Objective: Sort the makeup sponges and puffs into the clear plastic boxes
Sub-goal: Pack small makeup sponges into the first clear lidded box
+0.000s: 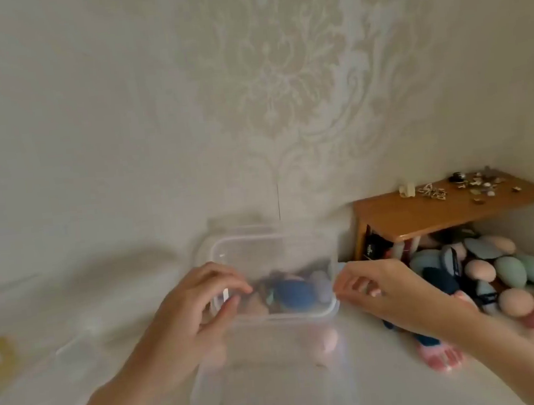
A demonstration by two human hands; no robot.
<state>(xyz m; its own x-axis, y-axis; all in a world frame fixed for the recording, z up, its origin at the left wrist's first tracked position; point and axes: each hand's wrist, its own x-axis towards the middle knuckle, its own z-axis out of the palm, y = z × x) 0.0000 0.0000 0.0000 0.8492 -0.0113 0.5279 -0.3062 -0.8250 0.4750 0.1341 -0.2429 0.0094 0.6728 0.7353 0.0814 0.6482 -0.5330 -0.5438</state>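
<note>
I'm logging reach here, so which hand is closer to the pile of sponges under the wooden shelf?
Right. The right hand hovers beside the clear box, its wrist over the sponge pile. The left hand is at the box's far side, away from the pile.

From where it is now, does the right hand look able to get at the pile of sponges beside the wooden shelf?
Probably yes. The right hand hovers by the clear box rim, and the sponge pile lies uncovered just to its right.
</note>
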